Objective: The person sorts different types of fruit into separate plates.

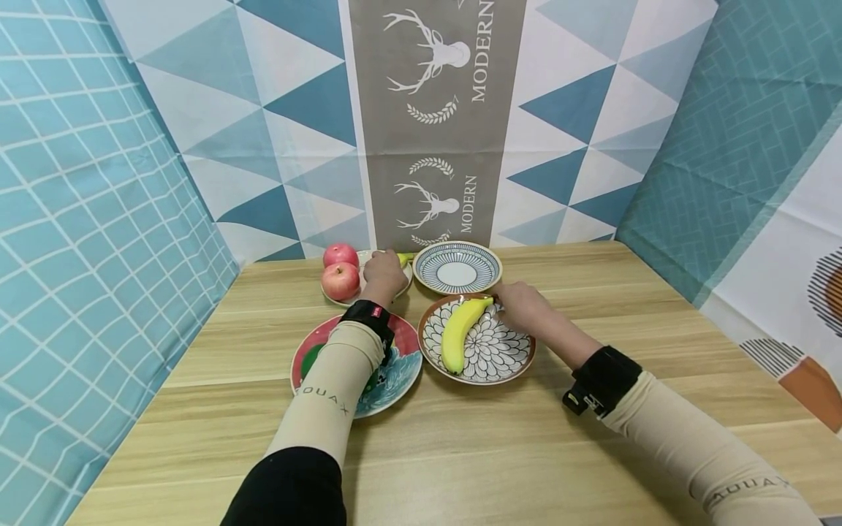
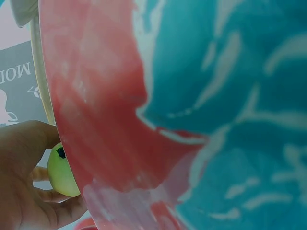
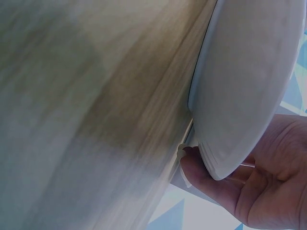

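My left hand (image 1: 384, 276) is over a small plate (image 1: 408, 283) at the back left, its fingers curled round a yellow-green banana (image 2: 62, 175) with a dark tip. Two red apples (image 1: 340, 281) sit on that plate, left of the hand. My right hand (image 1: 522, 307) is bent at the right rim of a brown-rimmed flower-patterned plate (image 1: 506, 354). A yellow banana (image 1: 458, 340) lies on this plate, its stem right at the right fingertips. The plate's pale underside (image 3: 244, 91) hides some right fingers; I cannot tell whether they pinch anything.
A red and blue painted plate (image 1: 404, 365) lies under my left forearm, close to the flower-patterned plate. Behind stands a blue-striped plate (image 1: 457, 268). Patterned cloths hang at the back and both sides of the wooden table (image 1: 460, 453).
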Tool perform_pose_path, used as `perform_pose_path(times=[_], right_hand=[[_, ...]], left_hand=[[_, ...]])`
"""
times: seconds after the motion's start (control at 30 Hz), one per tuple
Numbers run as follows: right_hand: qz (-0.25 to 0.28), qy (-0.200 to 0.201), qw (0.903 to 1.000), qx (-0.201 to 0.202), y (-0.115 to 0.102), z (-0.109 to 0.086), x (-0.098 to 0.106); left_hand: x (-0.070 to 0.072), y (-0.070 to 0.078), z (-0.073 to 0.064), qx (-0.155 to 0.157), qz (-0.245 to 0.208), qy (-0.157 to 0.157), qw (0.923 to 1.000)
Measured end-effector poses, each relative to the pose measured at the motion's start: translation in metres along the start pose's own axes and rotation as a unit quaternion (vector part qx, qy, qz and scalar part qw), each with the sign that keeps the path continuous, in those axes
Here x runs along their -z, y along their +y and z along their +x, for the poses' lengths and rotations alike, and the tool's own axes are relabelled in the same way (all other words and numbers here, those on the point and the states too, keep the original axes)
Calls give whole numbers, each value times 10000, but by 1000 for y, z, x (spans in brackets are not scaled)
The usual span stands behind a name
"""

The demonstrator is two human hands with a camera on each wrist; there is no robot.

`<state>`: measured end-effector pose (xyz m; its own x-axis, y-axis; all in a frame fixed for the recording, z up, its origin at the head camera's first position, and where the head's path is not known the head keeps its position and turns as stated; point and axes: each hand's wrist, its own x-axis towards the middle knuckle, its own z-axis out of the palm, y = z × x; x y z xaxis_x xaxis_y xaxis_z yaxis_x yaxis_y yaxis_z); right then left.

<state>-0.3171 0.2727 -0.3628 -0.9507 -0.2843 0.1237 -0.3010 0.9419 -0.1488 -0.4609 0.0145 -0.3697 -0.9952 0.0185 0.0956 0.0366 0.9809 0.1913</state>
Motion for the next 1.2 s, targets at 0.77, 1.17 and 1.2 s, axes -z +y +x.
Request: perform_pose_path(times=[0.77, 1.17, 1.2], right_hand=[[77, -34, 10000, -1, 1, 2, 0], [117, -69, 9999, 10, 1, 3, -1], [124, -73, 9999, 4, 1, 3, -1]], left_hand=[[7, 2, 3, -74, -14, 271, 9996], [19, 17, -1, -304, -8, 354, 9989], [21, 19, -3, -336, -11, 378, 9987]])
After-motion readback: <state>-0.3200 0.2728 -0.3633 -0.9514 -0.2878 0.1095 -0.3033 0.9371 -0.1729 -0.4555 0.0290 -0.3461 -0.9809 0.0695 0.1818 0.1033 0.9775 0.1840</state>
